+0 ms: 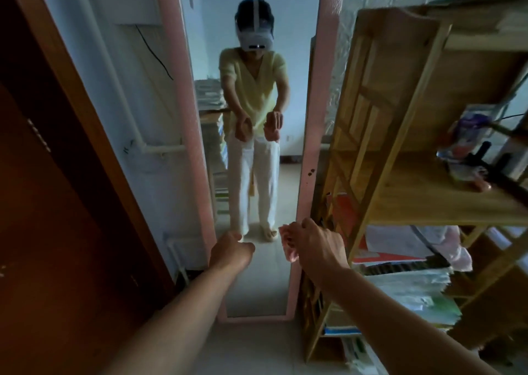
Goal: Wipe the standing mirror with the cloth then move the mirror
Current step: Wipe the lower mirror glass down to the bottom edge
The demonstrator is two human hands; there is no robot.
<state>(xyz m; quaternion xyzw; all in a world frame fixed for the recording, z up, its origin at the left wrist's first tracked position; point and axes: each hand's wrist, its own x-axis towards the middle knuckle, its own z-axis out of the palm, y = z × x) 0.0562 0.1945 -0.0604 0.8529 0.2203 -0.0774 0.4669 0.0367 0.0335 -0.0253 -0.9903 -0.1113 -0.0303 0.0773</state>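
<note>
The mirror, tall and narrow in a pink frame, stands upright on the floor, its lower edge resting on the pale tiles, between a white wall on its left and a wooden shelf just beside its right edge. A dark brown door fills the left side of the view. Both bare forearms reach forward toward the lower part of the glass. The left hand is held in front of the glass near the mirror's lower left, its fingers curled under into a loose fist; nothing shows in its grip. The right hand is near the lower right edge of the frame, fingers bent round a small pink cloth, which bunches out from below the fingertips on the side toward the glass. Whether the cloth touches the glass I cannot tell. The glass reflects the person in a yellow top and white trousers with both arms lowered. The shelf holds stacked papers on its lower level and a few blurred items higher up at the right edge.
</note>
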